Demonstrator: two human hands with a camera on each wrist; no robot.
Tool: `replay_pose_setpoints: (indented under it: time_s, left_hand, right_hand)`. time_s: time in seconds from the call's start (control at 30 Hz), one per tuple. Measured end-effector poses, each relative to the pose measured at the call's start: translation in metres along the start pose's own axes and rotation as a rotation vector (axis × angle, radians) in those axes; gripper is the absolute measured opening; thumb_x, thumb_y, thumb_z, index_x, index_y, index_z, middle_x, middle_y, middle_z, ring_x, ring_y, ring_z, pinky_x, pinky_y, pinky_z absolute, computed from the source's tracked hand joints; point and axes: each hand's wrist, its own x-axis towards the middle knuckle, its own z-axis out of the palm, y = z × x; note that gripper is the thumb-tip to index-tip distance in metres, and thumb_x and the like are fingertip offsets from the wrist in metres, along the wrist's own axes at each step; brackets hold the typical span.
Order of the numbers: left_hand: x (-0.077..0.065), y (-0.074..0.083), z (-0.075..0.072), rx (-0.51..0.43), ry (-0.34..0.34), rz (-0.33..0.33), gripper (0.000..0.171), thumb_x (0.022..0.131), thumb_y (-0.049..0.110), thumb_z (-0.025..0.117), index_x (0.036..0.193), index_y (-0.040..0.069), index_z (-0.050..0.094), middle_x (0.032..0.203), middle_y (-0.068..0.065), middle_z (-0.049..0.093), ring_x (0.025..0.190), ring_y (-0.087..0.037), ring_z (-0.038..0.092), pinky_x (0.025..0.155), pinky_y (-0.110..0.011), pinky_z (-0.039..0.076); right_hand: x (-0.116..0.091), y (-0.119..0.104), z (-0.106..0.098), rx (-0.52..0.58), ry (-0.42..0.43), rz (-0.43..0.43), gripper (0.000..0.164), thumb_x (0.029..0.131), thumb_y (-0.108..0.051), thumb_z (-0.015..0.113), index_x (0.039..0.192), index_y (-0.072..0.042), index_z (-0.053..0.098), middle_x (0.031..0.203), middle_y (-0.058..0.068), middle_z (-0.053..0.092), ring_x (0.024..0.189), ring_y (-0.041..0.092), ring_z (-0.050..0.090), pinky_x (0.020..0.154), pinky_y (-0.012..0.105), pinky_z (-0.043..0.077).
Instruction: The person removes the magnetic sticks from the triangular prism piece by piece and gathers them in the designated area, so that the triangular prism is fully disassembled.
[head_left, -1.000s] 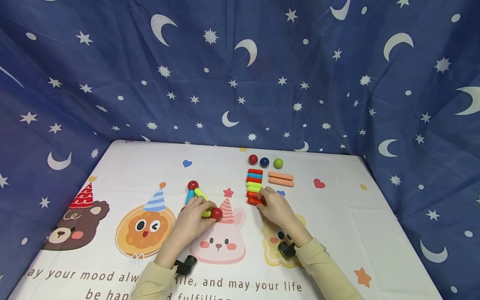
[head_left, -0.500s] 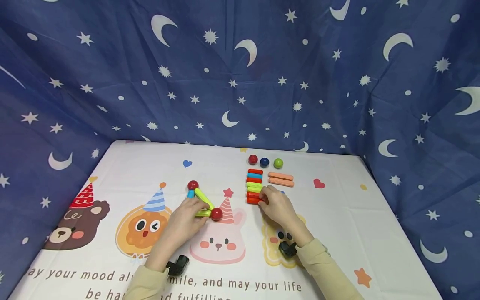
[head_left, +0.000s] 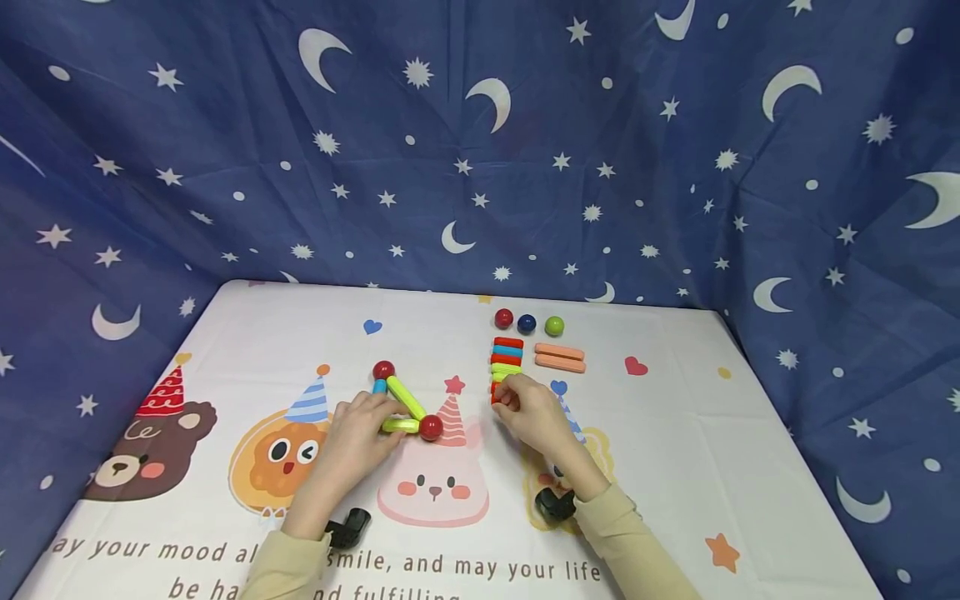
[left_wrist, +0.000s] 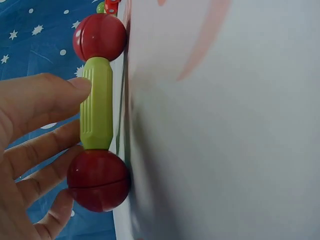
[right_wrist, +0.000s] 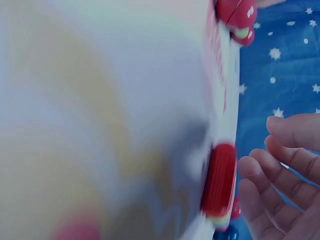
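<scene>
My left hand (head_left: 360, 437) pinches a yellow-green building rod (left_wrist: 97, 107) in the left wrist view, thumb on its side and fingers behind. Red balls cap both its ends. In the head view this rod forms a triangle with a second yellow-green rod (head_left: 406, 397), a blue rod (head_left: 379, 387), a far red ball (head_left: 384, 369) and a right red ball (head_left: 431, 427). The third corner is hidden under my left hand. Over the near end of a column of short rods (head_left: 507, 360), my right hand (head_left: 536, 417) has its fingertips beside a red rod (right_wrist: 220, 180), thumb apart from the fingers.
Behind the column, a red ball (head_left: 504, 318), a blue ball (head_left: 527, 324) and a green ball (head_left: 554, 326) stand in a row. Two orange rods (head_left: 559, 357) lie right of it. A starry blue curtain (head_left: 480, 150) borders the printed white tablecloth (head_left: 660, 467).
My left hand has slid left along the near yellow-green rod, uncovering more of the triangle. My right hand has shifted slightly left over the near red rods.
</scene>
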Motion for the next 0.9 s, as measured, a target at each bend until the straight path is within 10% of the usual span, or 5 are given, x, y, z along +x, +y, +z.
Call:
replay_pose_setpoints:
  time_s: [0.4,0.9]
  left_hand:
    - [0.005,0.0,0.01,-0.014,-0.017,-0.021,0.023,0.075,0.018,0.08,0.096,0.014,0.072,0.095,0.0,0.067,0.094,-0.02,0.06,0.088,-0.048,0.043]
    - [0.005,0.0,0.013,-0.069,-0.046,-0.05,0.023,0.076,0.022,0.081,0.095,0.014,0.071,0.094,0.0,0.067,0.087,-0.018,0.058,0.078,-0.045,0.049]
  right_hand:
    - [0.001,-0.042,0.041,0.172,-0.226,0.029,0.029,0.081,-0.021,0.076,0.106,-0.011,0.065,0.091,0.001,0.063,0.075,0.012,0.053,0.063,0.018,0.045]
    - [0.004,-0.063,0.065,-0.004,-0.2,-0.042,0.033,0.08,-0.041,0.076,0.093,-0.016,0.061,0.081,-0.004,0.053,0.065,0.006,0.047,0.054,0.015,0.038]
